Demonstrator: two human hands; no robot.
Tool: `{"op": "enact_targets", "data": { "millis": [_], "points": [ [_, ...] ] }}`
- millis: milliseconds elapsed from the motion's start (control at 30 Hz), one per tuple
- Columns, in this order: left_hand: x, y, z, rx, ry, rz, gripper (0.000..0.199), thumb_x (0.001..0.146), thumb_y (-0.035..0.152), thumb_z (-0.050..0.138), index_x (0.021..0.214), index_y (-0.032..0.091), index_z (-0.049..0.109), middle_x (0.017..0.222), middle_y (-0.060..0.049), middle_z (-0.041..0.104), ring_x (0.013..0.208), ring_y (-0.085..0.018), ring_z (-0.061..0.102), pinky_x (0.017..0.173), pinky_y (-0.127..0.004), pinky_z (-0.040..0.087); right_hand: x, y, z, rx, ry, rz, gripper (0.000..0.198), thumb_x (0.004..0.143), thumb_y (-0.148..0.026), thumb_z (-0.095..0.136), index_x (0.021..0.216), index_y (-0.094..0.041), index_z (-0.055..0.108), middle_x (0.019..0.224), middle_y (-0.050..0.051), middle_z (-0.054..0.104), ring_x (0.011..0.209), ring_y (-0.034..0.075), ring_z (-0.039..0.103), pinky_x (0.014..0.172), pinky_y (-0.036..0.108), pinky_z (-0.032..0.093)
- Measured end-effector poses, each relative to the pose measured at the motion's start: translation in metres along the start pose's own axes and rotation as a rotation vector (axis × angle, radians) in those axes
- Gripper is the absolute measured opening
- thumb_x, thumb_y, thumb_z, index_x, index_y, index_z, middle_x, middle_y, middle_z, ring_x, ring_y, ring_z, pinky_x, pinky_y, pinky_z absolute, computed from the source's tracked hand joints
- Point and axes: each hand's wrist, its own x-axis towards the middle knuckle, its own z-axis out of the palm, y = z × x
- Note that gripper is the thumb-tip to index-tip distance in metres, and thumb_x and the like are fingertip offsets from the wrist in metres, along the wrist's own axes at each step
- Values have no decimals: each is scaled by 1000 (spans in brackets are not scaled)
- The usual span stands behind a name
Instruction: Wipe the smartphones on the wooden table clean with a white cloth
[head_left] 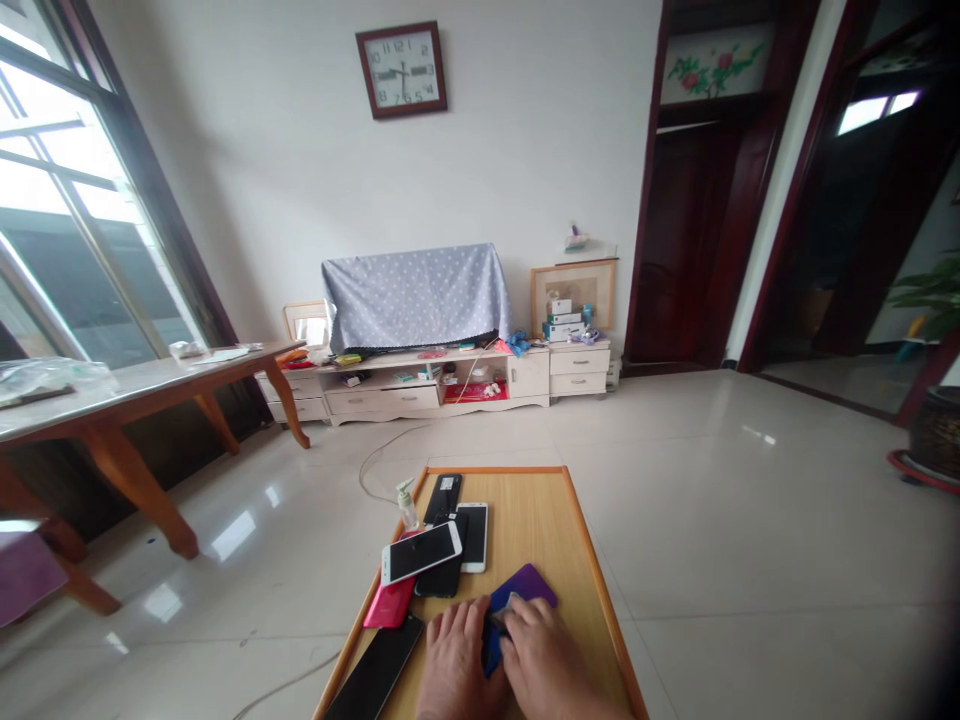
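A blue-and-purple smartphone lies back up and at a slant on the small wooden table. My left hand is closed on its left side, holding it against the tabletop. Over the phone's middle, my right hand has its fingers bent and closed on a small greyish-white piece, perhaps a cloth, mostly hidden under the fingers. Left of my hands are a long black phone, a red phone and a white phone resting across a black one. Another white phone lies beside them.
A pump bottle and a black phone are at the table's far left. A raised orange rim edges the tabletop. Beyond stand a low white cabinet and, to the left, a larger table. A cable crosses the floor.
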Motion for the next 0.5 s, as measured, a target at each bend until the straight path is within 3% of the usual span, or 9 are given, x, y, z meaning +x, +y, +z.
{"op": "enact_targets", "data": {
  "millis": [100,233,333,500],
  "points": [
    [0,-5,4,-8,10,13,56,83,39,56,137,25,51,133,-8,64,120,-27,58,103,-45,40,-1,0,2,-29,-66,24,44,99,-32,42,139,-22,59,149,8,51,136,28,45,115,40,30],
    [0,-2,2,-27,-18,-2,59,83,42,57,139,25,49,139,-9,60,125,-28,55,106,-46,37,10,16,-4,-128,-81,135,49,100,-36,36,142,-19,55,155,11,44,146,29,32,116,46,27],
    [1,3,-2,4,-11,-81,61,79,43,59,137,25,52,139,-10,59,126,-30,53,107,-46,35,16,29,-9,-151,-81,104,49,101,-36,33,140,-18,57,152,12,46,145,28,34,117,46,27],
    [3,10,-6,50,-42,-158,59,74,41,62,130,24,58,129,-10,64,120,-30,55,105,-46,35,20,40,-12,-175,-29,50,47,102,-34,31,132,-20,63,151,13,48,144,29,36,122,51,15]
  ]
}}
